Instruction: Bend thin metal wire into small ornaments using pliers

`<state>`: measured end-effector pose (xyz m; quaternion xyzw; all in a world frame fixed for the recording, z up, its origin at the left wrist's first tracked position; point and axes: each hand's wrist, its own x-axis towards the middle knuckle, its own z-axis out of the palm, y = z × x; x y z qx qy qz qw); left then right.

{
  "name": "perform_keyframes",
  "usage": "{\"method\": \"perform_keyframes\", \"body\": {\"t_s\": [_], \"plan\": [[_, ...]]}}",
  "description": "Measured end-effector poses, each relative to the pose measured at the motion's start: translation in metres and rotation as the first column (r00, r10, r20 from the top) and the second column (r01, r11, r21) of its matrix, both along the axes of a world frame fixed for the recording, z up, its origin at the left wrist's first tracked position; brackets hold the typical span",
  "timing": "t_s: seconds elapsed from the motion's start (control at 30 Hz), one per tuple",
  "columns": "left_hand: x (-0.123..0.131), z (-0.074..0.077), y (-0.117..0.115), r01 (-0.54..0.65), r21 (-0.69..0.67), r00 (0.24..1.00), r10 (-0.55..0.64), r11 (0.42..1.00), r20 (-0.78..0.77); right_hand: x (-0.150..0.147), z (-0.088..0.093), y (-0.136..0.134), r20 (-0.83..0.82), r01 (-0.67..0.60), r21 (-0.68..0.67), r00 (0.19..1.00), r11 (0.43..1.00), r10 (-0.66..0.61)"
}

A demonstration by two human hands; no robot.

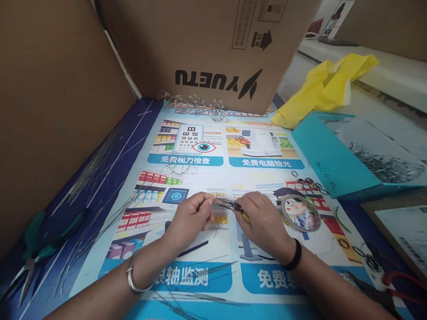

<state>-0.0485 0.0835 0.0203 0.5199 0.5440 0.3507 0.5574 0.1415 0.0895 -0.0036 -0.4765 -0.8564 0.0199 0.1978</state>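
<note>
My right hand (262,219) is closed around a small pair of pliers (229,204) with a bit of yellow handle showing under the fingers. The jaws point left and reach the fingertips of my left hand (191,219). That hand is closed in a pinch, and a thin wire seems to sit between its fingers, though most of it is hidden. Both hands are over the printed poster (231,187). Loose thin wires (190,308) lie in front of my wrists, and a bent wire piece (179,170) rests beyond my left hand.
Green-handled pliers (36,245) lie at left beside long wires (94,169). Cardboard (209,43) walls the back, with wire pieces (197,102) along its foot. A clear tape roll (300,213), black rings (307,184), a teal box (325,160) of wires and red-handled scissors (407,284) are at right.
</note>
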Motion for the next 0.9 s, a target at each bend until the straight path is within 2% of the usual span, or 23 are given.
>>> {"method": "perform_keyframes", "body": {"t_s": [0.33,0.63,0.9], "plan": [[0.0020,-0.0009,-0.0008,0.010,0.003,1.000,-0.010,1.000,-0.009,-0.0003,-0.0031,-0.0005,-0.015,-0.020,0.012,1.000,1.000,0.020],[0.0004,-0.0031,-0.0017,0.038,0.046,0.996,-0.034,0.998,-0.080,0.0004,-0.0033,-0.0004,0.045,-0.030,0.051,0.999,0.998,0.028],[0.0006,-0.0025,-0.0028,0.007,0.054,0.992,0.000,0.999,-0.129,0.0007,-0.0064,-0.0008,0.026,-0.056,0.102,0.998,0.993,0.054]]}}
